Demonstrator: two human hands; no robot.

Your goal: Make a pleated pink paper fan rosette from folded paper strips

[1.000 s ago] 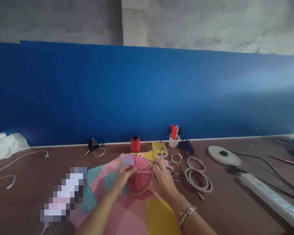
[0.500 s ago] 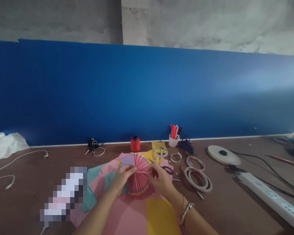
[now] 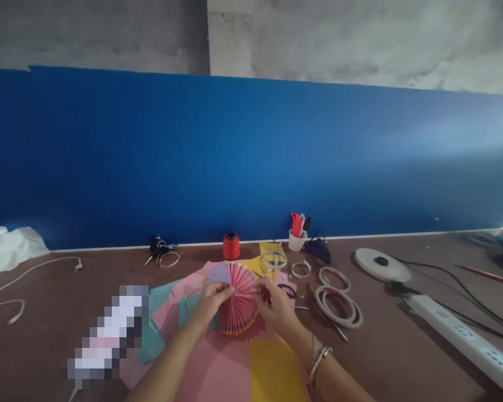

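Your pink fan (image 3: 240, 318) is low in the middle of the frame, over bright paper (image 3: 213, 368) on the bench (image 3: 96, 279). Your left hand (image 3: 210, 302) pinches it near its center. Your right hand (image 3: 274, 304) pinches its right edge. A red spool (image 3: 231, 247) stands just above the fan. A white cup (image 3: 296, 242) of pens (image 3: 302, 224) stands to the right.

Fan (image 3: 241, 310) between left hand (image 3: 210, 301) and right hand (image 3: 275, 304)

Paper sheets (image 3: 218, 368) lie on the table (image 3: 385, 357) beneath both hands. Beyond the left hand, slightly right, stands a spool (image 3: 231, 248); well to that hand's left lies a cable (image 3: 79, 266). Just right of the right hand are scissors (image 3: 292, 288), then a coil (image 3: 343, 324), then a power strip (image 3: 456, 328). Beyond the right hand, a cup (image 3: 297, 241) holds pens (image 3: 305, 225).
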